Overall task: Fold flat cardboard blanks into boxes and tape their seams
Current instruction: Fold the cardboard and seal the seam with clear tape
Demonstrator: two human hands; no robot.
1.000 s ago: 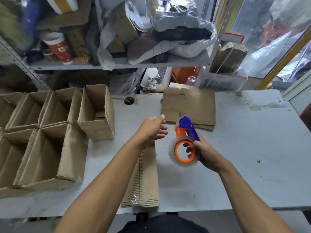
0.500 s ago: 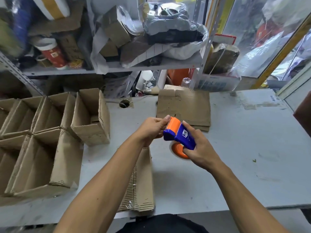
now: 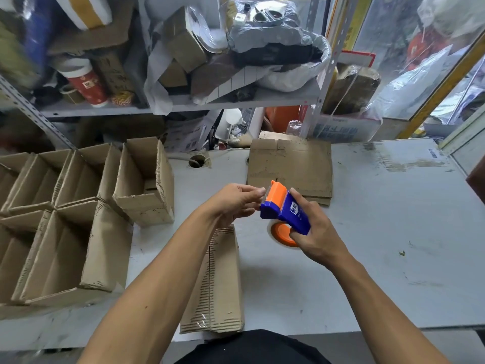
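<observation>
My right hand [image 3: 316, 233] grips a blue and orange tape dispenser [image 3: 284, 207] above the table, its orange roll core [image 3: 282, 233] showing underneath. My left hand [image 3: 235, 202] is at the dispenser's orange front edge, fingertips pinched together there; whether they hold tape is unclear. Under my left forearm lies a folded cardboard box [image 3: 219, 282] on its side, clear tape on its near end. A stack of flat cardboard blanks [image 3: 291, 164] lies on the table beyond my hands.
Several open finished boxes [image 3: 65, 214] crowd the table's left side; one stands upright [image 3: 145, 190] nearest my hands. The grey table [image 3: 393, 232] stretches right. A cable hole [image 3: 196, 162] sits near the back edge. Cluttered metal shelves [image 3: 183, 106] rise behind.
My right hand turned the dispenser from roll-facing-me to blue body up. My left hand moved right to its orange front edge and stays there.
</observation>
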